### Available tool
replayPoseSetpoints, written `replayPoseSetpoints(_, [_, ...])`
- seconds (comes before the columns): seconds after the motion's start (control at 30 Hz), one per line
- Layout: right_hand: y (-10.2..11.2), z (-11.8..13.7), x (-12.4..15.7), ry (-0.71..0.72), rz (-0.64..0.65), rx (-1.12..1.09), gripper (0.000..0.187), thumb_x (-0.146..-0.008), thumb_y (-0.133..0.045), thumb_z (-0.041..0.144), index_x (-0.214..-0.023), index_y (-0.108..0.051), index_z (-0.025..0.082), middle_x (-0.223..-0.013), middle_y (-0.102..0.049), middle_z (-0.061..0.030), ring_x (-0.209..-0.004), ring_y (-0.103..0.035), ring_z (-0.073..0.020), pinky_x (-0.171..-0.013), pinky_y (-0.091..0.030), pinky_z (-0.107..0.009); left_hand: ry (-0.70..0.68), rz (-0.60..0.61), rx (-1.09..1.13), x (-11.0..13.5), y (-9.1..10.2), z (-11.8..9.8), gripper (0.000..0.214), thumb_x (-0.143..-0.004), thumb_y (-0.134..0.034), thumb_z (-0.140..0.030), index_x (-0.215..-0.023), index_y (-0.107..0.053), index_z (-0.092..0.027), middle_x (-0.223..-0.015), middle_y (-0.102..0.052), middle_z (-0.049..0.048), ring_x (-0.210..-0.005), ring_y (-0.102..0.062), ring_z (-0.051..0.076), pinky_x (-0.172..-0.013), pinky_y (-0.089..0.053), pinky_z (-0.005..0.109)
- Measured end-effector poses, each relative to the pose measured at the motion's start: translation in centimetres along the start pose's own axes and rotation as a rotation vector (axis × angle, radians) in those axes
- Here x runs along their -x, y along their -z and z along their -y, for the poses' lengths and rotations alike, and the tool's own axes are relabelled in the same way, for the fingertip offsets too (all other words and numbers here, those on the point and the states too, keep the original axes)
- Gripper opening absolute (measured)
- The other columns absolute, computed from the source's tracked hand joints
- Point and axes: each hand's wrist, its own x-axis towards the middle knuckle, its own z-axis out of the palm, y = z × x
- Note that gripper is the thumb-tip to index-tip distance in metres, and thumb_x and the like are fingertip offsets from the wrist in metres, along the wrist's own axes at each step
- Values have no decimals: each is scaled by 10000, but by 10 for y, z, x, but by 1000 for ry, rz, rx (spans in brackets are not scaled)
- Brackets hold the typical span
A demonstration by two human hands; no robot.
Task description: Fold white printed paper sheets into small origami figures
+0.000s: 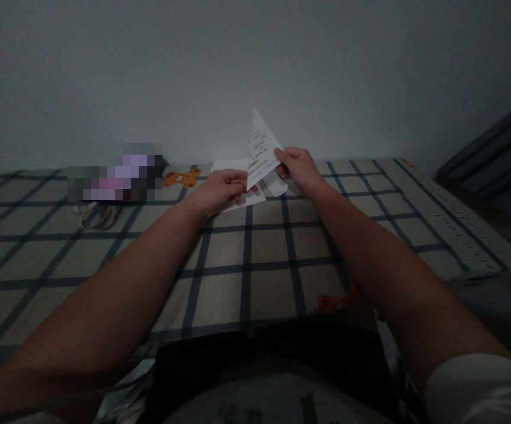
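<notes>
A folded sheet of printed paper [264, 147] is held up above the table, its pointed corner upward. My left hand [224, 191] pinches its lower left corner. With thumb and fingers, my right hand [297, 168] grips its right edge. Under and behind my hands, more white printed paper [250, 197] lies on the cloth, partly covered by my left hand and the held sheet. Whether these papers are joined to the held one I cannot tell.
A checked tablecloth [224, 247] with bear prints covers the table, which meets a plain wall [255, 70]. At the left lies a pixelated purple and dark object [122, 176], with a looped cord [98, 218] before it. Dark folded fabric [498, 159] stands at right.
</notes>
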Motion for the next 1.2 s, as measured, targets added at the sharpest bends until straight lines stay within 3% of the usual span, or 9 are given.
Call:
replayPoseSetpoints(0.17, [-2, -2, 1, 25, 80, 83, 484, -880, -582, 574, -613, -522, 175, -531, -492, 28, -486, -426, -64, -470, -330, -206, -70, -185, 150, -5, 2, 0, 180, -669, -689, -203, -827, -740, -133, -681, -662, 29, -449, -475, 68, -444, -388, 212])
replayPoseSetpoints(0.33, [-5, -1, 4, 76, 151, 183, 465, -918, -566, 486, -581, -513, 169, -523, -495, 30, -472, -421, -59, -486, -328, -213, -85, -190, 54, -6, 3, 3, 218, -683, -783, -322, -768, -714, -133, -605, -619, 5, -452, -491, 64, -442, -377, 189])
replayPoseSetpoints(0.77, [-4, 6, 5, 47, 205, 234, 458, -938, -558, 419, -566, -522, 154, -506, -505, 27, -472, -421, -58, -491, -326, -209, -151, -226, 27, -5, 3, 3, 194, -703, -758, -306, -794, -725, -138, -603, -617, 2, -493, -513, 72, -453, -377, 178])
replayPoseSetpoints(1.07, [-6, -2, 1, -24, 177, -25, 497, -886, -566, 586, -632, -580, 158, -565, -602, 0, -463, -492, -56, -464, -389, -185, -214, -355, -6, -9, 5, 3, 168, -701, -745, -299, -743, -705, -141, -585, -599, -5, -498, -498, 67, -455, -373, 173])
replayPoseSetpoints(1.2, [-4, 0, -1, -80, 161, -158, 402, -842, -661, 525, -707, -618, 149, -662, -677, -21, -471, -532, -56, -469, -434, -181, -227, -393, -6, -12, 8, 7, 221, -704, -747, -342, -798, -712, -144, -642, -628, 11, -524, -520, 87, -467, -394, 197])
